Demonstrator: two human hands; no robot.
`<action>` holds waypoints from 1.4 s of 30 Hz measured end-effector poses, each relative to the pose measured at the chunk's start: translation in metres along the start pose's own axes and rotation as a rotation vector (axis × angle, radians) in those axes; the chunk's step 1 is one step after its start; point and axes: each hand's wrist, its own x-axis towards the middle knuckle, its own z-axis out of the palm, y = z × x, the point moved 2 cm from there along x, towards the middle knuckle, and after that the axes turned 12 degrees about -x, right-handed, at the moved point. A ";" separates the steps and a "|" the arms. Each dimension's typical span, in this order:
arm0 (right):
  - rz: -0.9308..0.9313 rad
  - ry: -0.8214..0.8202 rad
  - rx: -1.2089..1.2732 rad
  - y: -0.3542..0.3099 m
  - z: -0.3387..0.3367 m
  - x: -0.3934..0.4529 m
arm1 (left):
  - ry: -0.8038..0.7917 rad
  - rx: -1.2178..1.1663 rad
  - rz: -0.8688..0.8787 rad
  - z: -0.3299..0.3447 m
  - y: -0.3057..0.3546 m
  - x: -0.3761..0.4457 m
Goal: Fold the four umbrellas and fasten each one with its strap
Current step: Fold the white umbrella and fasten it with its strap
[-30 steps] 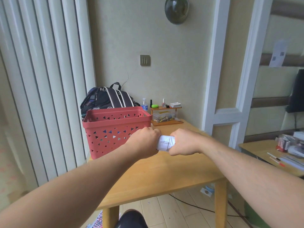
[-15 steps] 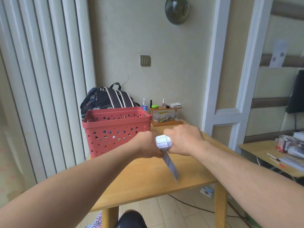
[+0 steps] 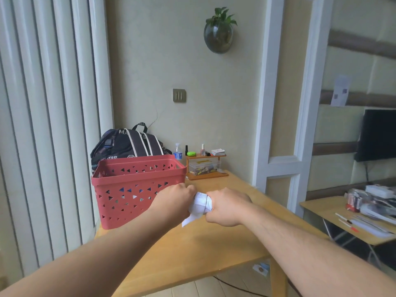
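The strap (image 3: 188,219) that hung long half a second ago now shows only as a short white end under the umbrella (image 3: 201,203). The left hand (image 3: 173,202) and right hand (image 3: 227,207) both grip the umbrella with curled fingers, holding it above the worktop (image 3: 205,245), just beside the basket (image 3: 128,189).

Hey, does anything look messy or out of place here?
Mostly tidy. A loose flap of the white umbrella hangs below the left hand and right hand, not yet fastened. A scrap lies on the floor beneath the table.
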 end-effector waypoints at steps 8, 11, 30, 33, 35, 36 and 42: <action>-0.071 -0.207 0.301 -0.002 0.004 -0.007 | -0.035 0.070 0.089 -0.007 0.002 -0.005; -0.098 -0.095 0.197 0.000 0.005 -0.004 | -0.017 0.005 0.090 -0.004 -0.001 -0.004; 0.013 0.234 0.078 0.014 0.024 0.003 | 0.274 -1.187 -0.522 0.017 -0.003 -0.034; 0.086 0.229 0.102 0.018 0.030 0.003 | 0.150 -1.463 -0.671 0.033 0.006 -0.041; 0.115 0.225 0.114 0.019 0.032 0.003 | 0.025 -1.572 -0.609 0.036 0.014 -0.044; 0.128 0.223 0.124 0.020 0.032 0.003 | -0.032 -1.594 -0.573 0.036 0.017 -0.046; 0.180 0.242 0.164 0.028 0.027 0.002 | -0.065 -1.620 -0.343 0.033 0.035 -0.053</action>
